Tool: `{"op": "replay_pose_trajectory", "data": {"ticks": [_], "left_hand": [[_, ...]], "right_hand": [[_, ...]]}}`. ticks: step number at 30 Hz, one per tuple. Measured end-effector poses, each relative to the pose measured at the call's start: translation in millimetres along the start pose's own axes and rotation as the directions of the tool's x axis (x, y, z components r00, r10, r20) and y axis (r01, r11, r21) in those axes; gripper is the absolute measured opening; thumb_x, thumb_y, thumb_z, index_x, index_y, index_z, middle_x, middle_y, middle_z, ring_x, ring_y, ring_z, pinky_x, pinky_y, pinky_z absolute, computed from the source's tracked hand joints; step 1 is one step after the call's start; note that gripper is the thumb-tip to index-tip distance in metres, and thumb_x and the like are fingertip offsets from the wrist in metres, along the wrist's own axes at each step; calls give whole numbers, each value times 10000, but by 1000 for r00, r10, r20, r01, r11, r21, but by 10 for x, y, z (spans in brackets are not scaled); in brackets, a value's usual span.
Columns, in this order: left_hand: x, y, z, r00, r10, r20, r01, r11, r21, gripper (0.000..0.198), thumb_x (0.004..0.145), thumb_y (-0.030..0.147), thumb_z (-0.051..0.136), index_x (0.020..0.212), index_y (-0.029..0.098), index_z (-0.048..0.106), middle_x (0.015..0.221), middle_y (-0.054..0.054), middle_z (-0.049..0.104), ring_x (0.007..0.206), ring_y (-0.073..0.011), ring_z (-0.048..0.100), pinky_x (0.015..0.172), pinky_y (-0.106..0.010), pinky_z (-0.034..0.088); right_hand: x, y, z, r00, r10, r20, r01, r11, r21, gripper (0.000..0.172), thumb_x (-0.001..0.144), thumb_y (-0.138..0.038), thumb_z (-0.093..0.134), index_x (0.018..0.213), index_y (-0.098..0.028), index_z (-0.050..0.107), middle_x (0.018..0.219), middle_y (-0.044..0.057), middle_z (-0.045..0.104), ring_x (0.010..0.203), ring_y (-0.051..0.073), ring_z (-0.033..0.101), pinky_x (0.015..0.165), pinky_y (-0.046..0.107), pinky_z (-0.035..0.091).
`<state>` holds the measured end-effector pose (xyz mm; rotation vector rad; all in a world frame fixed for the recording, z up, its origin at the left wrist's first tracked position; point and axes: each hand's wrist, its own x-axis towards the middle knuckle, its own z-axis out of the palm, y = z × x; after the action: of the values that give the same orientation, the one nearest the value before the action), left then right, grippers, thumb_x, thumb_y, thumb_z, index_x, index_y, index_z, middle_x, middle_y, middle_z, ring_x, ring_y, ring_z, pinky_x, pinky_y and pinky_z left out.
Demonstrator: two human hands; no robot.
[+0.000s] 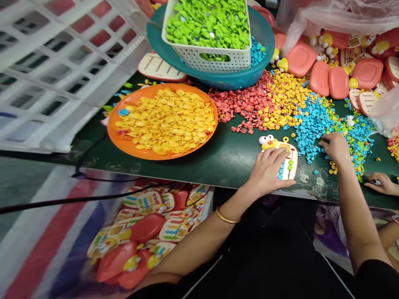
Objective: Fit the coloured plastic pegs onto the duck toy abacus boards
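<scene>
My left hand (268, 169) lies over a cream toy board (292, 155) with a yellow duck head and big white eyes. Its fingers reach across the top and the thumb lies along the near edge, gripping the board on the table. Blue and green pieces sit in the board's slots, partly hidden by my fingers. My right hand (337, 148) is at the edge of a pile of small blue plastic pieces (308, 128), fingers curled together. Whatever is between those fingertips is hidden.
An orange bowl (115, 139) of yellow pieces stands left. Behind it, a white basket (215, 60) of green pieces rests in a teal basin (262, 74). Red pieces (246, 106) and yellow ones spread mid-table. Coral toys (301, 58) lie back right. Another person's hand (383, 183) is at right.
</scene>
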<state>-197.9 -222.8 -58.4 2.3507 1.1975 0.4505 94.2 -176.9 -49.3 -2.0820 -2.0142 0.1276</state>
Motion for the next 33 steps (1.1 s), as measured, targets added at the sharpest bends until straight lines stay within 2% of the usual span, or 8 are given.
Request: {"op": "replay_pose_trajectory", "data": {"ticks": [5, 9, 13, 20, 24, 28, 30, 33], "left_hand": [[-1, 32, -32, 1000, -17, 23, 17, 999, -34, 926, 687, 645, 774, 1443, 223, 444, 1518, -80, 450, 1321, -335, 396, 1072, -442, 329], [-3, 43, -22, 998, -63, 15, 64, 997, -48, 1107, 641, 608, 820, 1522, 193, 295, 1500, -113, 458, 1300, -338, 413, 1065, -436, 330], [10, 57, -8, 996, -93, 6, 93, 995, -42, 1210, 626, 585, 835, 1561, 184, 179, 1501, -138, 446, 1296, -347, 414, 1056, -438, 330], [53, 71, -65, 998, -67, 19, 68, 997, -42, 1148, 660, 574, 819, 1564, 217, 206, 1522, -123, 431, 1312, -345, 406, 1045, -460, 340], [43, 45, -63, 1000, -11, 11, 11, 1000, 2, 937, 699, 586, 798, 1495, 298, 397, 1552, -86, 396, 1324, -348, 393, 1031, -476, 351], [11, -15, -19, 999, 32, -14, -31, 999, 13, 738, 708, 617, 783, 1358, 336, 577, 1531, -62, 430, 1317, -350, 399, 1031, -488, 357], [8, -49, 2, 998, 52, -34, -52, 999, 1, 701, 715, 621, 776, 1331, 334, 603, 1511, -57, 458, 1307, -343, 410, 1035, -484, 360], [25, -84, 21, 997, 58, -48, -58, 998, -8, 714, 714, 611, 782, 1338, 319, 598, 1496, -64, 478, 1306, -343, 416, 1042, -485, 359]], "right_hand": [[-196, -487, -110, 990, -141, -24, 141, 945, 296, 215, 891, -269, 526, 952, -211, 724, 970, 93, 692, 963, 254, 596, 896, 406, 451], [-350, -988, 96, 988, -150, -28, 144, 850, 507, 214, 883, -220, 513, 921, -211, 724, 979, 85, 621, 939, 225, 591, 871, 385, 482], [-400, -1124, 296, 996, -12, -87, 55, 858, 511, 224, 875, -206, 533, 904, -204, 755, 912, 69, 574, 872, 208, 567, 813, 361, 483], [-522, -1128, 277, 990, -119, -72, 134, 954, 269, 339, 950, -222, 449, 1122, -242, 741, 979, 100, 571, 954, 241, 518, 858, 388, 457], [-591, -880, 105, 982, -133, -137, 165, 952, 259, 323, 932, -249, 476, 1134, -235, 728, 1031, 106, 600, 950, 239, 541, 852, 387, 463], [-753, -228, -127, 924, 259, -283, -220, 962, 160, 288, 877, -342, 527, 901, -179, 762, 880, 104, 635, 826, 245, 555, 787, 389, 440], [-828, 24, -144, 912, 340, -231, -328, 940, 90, 288, 851, -380, 554, 820, -179, 757, 818, 96, 642, 782, 242, 543, 759, 376, 421], [-851, 164, -28, 916, 344, -206, -329, 939, 103, 302, 850, -398, 551, 802, -175, 749, 806, 100, 650, 788, 241, 537, 759, 362, 415]]}}
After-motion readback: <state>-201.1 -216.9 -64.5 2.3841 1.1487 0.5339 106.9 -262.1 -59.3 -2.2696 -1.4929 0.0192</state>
